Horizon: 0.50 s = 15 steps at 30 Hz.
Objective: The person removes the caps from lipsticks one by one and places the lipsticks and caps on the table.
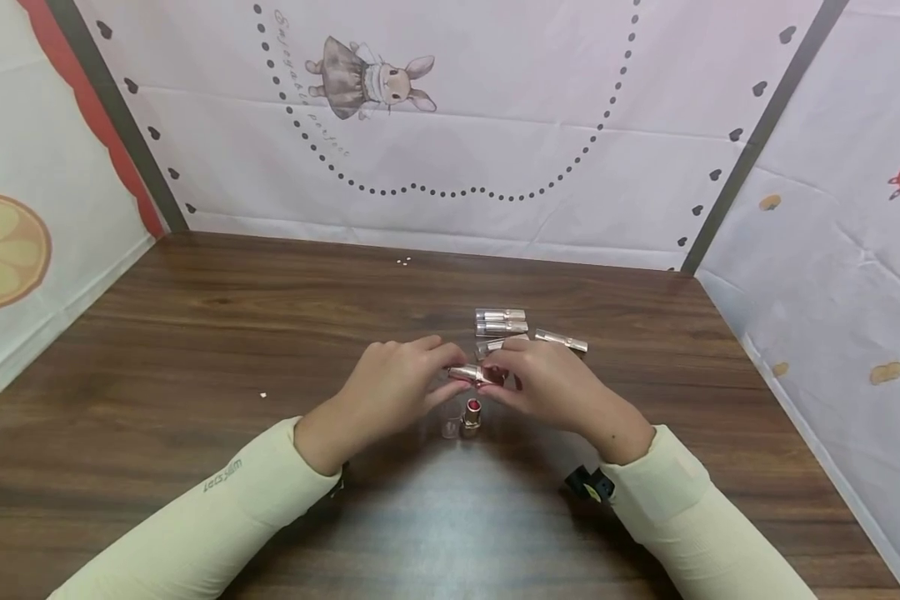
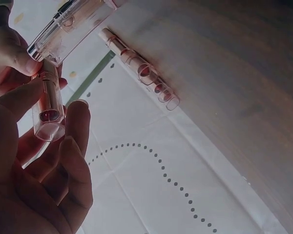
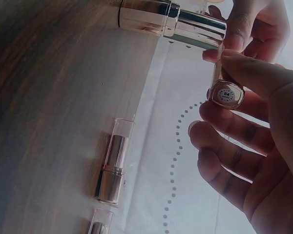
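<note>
Both hands hold one lipstick (image 1: 471, 374) lengthwise between them, low over the table. My left hand (image 1: 397, 375) pinches its transparent cap (image 2: 50, 130) between thumb and fingers, with the metallic tube inside the cap. At the other end my right hand (image 1: 555, 383) grips the base, whose round label (image 3: 227, 94) reads 04. Just nearer to me, an uncapped lipstick (image 1: 472, 418) stands upright with its red bullet showing. A loose clear cap (image 1: 451, 427) stands beside it, on its left.
Beyond the hands lie two capped lipsticks (image 1: 501, 322) side by side. Another lipstick (image 1: 504, 342) is partly hidden behind the right hand, and one more (image 1: 562, 341) lies to its right. Small white bits (image 1: 403, 262) are on the wooden table (image 1: 157, 375), which fabric walls (image 1: 495, 150) surround.
</note>
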Available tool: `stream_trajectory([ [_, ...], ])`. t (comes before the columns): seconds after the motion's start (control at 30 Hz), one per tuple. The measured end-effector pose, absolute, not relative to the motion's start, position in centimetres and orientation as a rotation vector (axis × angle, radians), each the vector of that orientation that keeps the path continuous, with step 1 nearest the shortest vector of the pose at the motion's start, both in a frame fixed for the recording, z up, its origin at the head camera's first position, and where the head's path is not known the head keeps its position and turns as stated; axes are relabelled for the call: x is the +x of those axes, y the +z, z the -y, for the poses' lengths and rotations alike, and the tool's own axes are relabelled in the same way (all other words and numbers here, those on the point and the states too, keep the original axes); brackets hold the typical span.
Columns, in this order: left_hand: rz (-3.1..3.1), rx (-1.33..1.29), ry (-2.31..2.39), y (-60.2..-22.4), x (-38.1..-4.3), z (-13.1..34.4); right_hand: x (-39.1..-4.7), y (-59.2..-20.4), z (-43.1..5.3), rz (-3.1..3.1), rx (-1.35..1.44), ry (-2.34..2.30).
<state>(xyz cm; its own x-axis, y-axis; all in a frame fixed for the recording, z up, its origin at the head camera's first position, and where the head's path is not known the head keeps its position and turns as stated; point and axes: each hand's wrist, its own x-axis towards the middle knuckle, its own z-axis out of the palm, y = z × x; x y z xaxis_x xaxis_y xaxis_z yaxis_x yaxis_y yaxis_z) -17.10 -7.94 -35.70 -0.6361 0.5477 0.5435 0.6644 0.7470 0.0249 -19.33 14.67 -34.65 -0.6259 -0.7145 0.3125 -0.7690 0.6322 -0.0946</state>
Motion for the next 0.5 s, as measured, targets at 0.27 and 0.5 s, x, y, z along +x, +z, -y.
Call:
stream_trajectory([
  [0.27, 2.432, -0.933, -0.318, -35.48, -17.31, 7.89, -19.58, -34.57, -14.85, 2.606, 1.204, 0.328],
  [0.5, 2.439, -0.956, -0.337, -35.51, -17.43, 7.94, -19.66, -34.57, -14.87, 2.625, 1.207, 0.327],
])
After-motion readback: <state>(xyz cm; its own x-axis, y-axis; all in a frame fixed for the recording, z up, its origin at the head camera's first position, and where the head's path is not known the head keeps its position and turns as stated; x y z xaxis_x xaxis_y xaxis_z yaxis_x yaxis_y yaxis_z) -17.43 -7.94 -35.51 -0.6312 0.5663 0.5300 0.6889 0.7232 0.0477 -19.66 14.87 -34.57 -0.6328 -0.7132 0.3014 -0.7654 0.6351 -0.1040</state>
